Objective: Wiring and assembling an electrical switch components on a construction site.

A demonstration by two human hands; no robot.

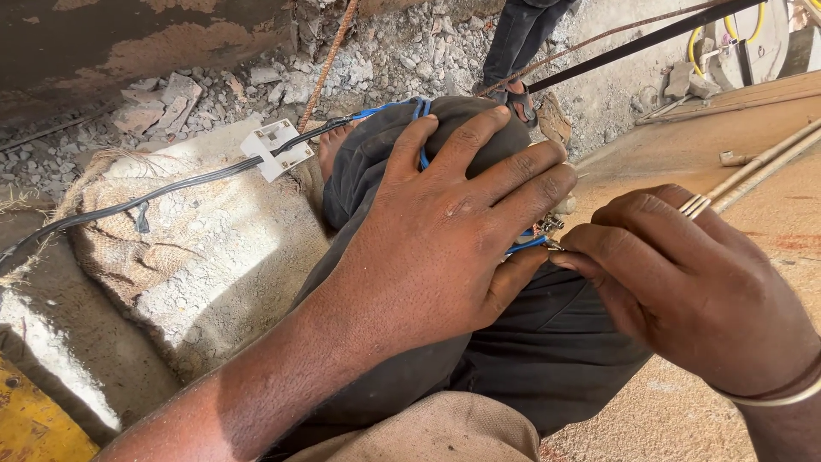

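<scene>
The left hand (pixel 445 248) pins thin blue wire (pixel 421 109) on the dark-clothed knee (pixel 376 145), the right hand (pixel 684 282) pinches its bare metal ends (pixel 550 226); white plastic socket (pixel 275 147) at ten o'clock.

The wire (pixel 425 109) running under the left hand (pixel 445 248) is bright blue, and it lies against dark charcoal trousers (pixel 547 359). The socket block (pixel 275 147) is white on a black cable (pixel 162 192), the sack (pixel 205 257) beneath is pale tan and dusted grey-white, and the rubble (pixel 402 51) behind is light grey. A thin silver-white bangle (pixel 770 398) rings the right hand's (pixel 693 291) wrist, and a yellow patch (pixel 34 423) shows at the lower corner.
</scene>
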